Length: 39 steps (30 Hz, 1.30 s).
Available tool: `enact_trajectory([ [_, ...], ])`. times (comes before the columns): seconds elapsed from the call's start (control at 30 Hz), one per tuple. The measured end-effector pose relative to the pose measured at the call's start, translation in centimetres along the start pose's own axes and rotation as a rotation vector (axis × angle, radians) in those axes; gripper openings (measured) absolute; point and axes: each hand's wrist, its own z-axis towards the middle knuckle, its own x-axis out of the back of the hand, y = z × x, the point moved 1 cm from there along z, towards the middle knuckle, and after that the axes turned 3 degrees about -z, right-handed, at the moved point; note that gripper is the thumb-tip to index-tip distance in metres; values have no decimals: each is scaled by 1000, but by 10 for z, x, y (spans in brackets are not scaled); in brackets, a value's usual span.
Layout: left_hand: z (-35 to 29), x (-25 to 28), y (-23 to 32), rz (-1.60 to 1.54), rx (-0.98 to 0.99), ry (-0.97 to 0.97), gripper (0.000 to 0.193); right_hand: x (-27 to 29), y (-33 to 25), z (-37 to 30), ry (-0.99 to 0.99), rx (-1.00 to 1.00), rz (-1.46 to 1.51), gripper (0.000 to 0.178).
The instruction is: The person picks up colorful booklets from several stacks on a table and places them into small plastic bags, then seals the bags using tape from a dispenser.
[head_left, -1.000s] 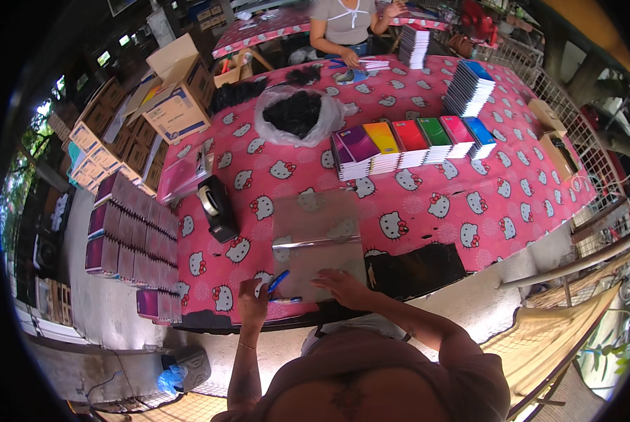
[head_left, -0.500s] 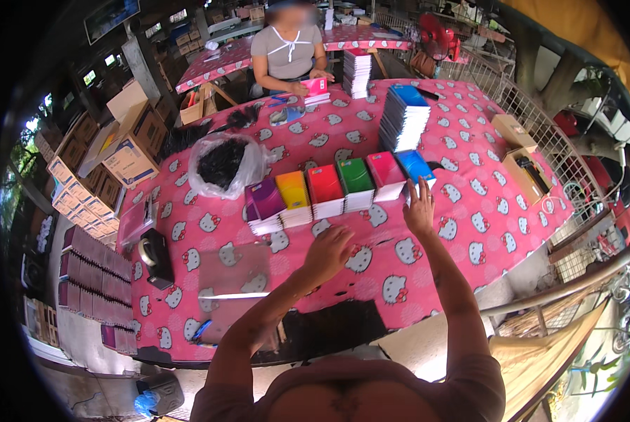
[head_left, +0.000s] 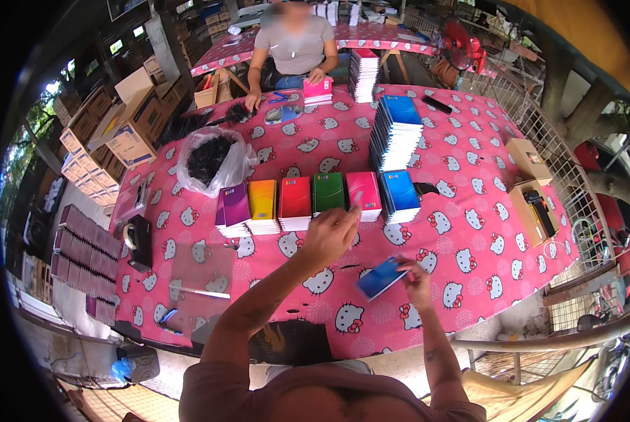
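Note:
A row of small spiral notebook stacks crosses the table: purple (head_left: pixel 232 205), yellow (head_left: pixel 263 199), red (head_left: pixel 295 197), green (head_left: pixel 327 190), pink (head_left: pixel 362 186) and blue (head_left: pixel 399 191). My right hand (head_left: pixel 417 280) pinches one blue notebook (head_left: pixel 381 277) by its right end, tilted above the near part of the table. In front of the green and pink stacks is my left hand (head_left: pixel 331 235), fingers stretched toward the pink stack's near edge; whether they touch it is unclear. Behind the blue stack rises a tall stack of blue notebooks (head_left: pixel 397 133).
Across the pink patterned table (head_left: pixel 462 267), a person (head_left: pixel 294 46) sits by a pink notebook stack (head_left: pixel 318 88). A plastic bag of black pieces (head_left: pixel 213 160), a tape dispenser (head_left: pixel 137 243) and a clear sheet (head_left: pixel 201 271) lie leftward. Open cardboard boxes (head_left: pixel 533 211) stand at the right edge.
My right hand has lifted a blue notebook off the blue stack and drawn it nearer. My left hand has moved forward to the pink stack. The other person's hand has reached to black pieces.

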Motion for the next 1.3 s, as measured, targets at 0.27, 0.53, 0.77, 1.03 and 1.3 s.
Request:
enact_trajectory([
  [0.27,-138,-20,21,28,433,-401,19,-104,-2,32,-525,-18,-479,31],
  [0.53,-77,13,-114,491,95,-106,44,-157,-20,163,-76,604,-790,37],
  [0.77,-46,119,-21,144,564,-128,30,-114,-72,-26,-570,545,-663,34],
  [1.03,-112,18,-2,-170,714,-1062,57,-124,-56,78,-30,359,-545,37],
  [1.3,-49,-17,-85,401,-34,-112,35,-109,-44,144,101,292,-798,29],
])
